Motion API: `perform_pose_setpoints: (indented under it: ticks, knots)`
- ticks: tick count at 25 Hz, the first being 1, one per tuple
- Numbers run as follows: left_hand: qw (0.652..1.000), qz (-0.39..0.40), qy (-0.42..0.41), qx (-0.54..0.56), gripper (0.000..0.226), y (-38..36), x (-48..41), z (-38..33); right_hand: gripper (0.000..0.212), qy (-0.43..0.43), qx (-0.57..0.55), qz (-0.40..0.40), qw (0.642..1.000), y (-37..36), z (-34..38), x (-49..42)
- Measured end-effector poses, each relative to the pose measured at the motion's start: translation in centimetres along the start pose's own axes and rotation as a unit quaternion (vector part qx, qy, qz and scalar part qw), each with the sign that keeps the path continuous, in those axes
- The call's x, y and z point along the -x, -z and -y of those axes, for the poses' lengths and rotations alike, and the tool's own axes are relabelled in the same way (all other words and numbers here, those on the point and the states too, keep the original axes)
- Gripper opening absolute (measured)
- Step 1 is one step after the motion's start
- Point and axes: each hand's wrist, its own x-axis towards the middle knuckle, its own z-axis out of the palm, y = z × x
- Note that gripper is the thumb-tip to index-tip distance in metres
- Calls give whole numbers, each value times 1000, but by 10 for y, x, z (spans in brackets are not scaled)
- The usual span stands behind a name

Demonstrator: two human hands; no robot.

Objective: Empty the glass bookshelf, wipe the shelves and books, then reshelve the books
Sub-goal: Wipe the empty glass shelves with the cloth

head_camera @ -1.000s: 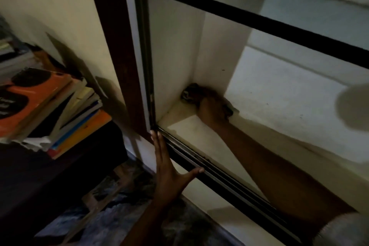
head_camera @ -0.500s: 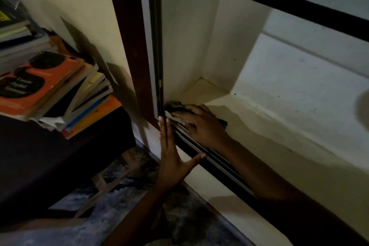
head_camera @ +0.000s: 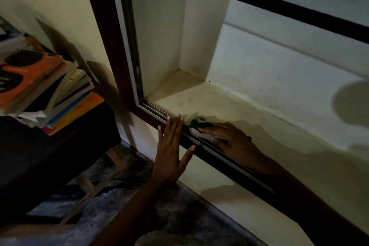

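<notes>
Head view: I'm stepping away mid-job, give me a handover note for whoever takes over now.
Left hand: flat, fingers straight, resting on the bookshelf's dark front rail.
Right hand: pressing a dark green-and-white cloth on the pale bottom shelf, at its front edge.
Done: shelf in view emptied; stacked books lie on the dark table at left.
Left: finish wiping, wipe books, reshelve.

Nothing here can be read. The orange book (head_camera: 30, 78) on top of the pile at the left has faint pale marks on its cover at the picture's edge, but they are cut off and too dim to make out. The spines (head_camera: 73, 96) below it are too dark and small for any title.
</notes>
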Motion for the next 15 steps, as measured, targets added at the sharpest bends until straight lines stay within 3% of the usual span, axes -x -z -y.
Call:
perform_pose_setpoints:
  ticks: [4, 10, 15]
  knots:
    - [996, 35, -66, -42, 63, -8, 12, -6, 59, -3, -23, -57, 998, 20, -7, 60]
    - [996, 59, -52, -37, 63, 0, 8, -6, 53, -33, 91, -88, 991, 19, 19, 82]
    - [996, 75, -6, -42, 65, 27, 55, 9, 52, 30, 37, -84, 995, -7, 59, 72]
